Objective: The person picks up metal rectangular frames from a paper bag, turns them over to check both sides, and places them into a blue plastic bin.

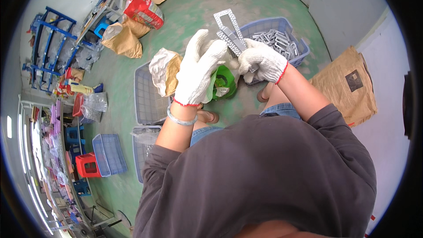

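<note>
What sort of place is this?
Probably a small workshop or packing room, though I can't tell which. Clues: a blue-grey plastic basket of small grey parts, a large brown paper sack, and white work gloves.

A dark square label is borne by the brown paper sack, but no wording can be read there or on the printed red bag.

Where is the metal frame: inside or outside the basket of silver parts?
Outside: the right hand holds the frame up, and it hides part of the basket; other silver parts lie inside.
</note>
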`<state>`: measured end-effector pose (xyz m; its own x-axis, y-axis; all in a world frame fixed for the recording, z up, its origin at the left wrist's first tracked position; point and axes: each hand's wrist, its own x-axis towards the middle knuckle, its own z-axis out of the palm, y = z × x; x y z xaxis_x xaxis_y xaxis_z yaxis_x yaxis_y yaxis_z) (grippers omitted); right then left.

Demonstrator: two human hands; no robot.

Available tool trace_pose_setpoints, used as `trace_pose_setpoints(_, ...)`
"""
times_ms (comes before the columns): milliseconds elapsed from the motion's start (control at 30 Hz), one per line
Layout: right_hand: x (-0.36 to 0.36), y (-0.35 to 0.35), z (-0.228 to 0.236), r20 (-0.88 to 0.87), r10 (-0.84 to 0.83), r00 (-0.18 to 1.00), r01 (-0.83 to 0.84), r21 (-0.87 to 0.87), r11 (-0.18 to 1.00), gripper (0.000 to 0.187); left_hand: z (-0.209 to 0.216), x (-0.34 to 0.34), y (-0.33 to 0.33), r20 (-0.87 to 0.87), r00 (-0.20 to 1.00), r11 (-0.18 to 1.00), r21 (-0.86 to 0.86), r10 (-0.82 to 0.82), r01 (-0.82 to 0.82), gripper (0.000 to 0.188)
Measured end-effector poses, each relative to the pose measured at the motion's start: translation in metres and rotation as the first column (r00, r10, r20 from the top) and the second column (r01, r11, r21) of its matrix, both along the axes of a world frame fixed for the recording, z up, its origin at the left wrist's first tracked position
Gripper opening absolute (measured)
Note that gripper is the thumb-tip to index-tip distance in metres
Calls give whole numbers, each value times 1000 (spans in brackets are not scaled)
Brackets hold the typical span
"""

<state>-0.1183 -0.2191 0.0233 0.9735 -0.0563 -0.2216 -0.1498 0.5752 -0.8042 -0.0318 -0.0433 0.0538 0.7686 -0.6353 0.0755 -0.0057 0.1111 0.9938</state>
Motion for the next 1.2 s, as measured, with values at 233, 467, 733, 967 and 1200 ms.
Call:
trace_pose_setpoints(233,-12,24,2,23,42,999,-38,-125,991,41,-9,1,4,-95,994,998,-35,-46,43,40)
trace_pose_setpoints(467,-1,19,-5,109,54,993,-48,-58,997,35,-11,17,4,-241,943,970,-129,-231,204,48)
trace_pose_setpoints(733,12,14,-5,41,174,984,-174,-13,985,35,10,14,-3,-19,993,976,181,-116,117,43)
trace_pose_setpoints(967,20,4,-26,99,123,987,-150,346,926,23,-25,34,-2,-256,958,987,-125,-127,98,28)
trace_pose_setpoints(1200,22,-4,-35,104,51,993,-83,335,939,24,-32,34,5,-471,848,896,-444,-244,11,24)
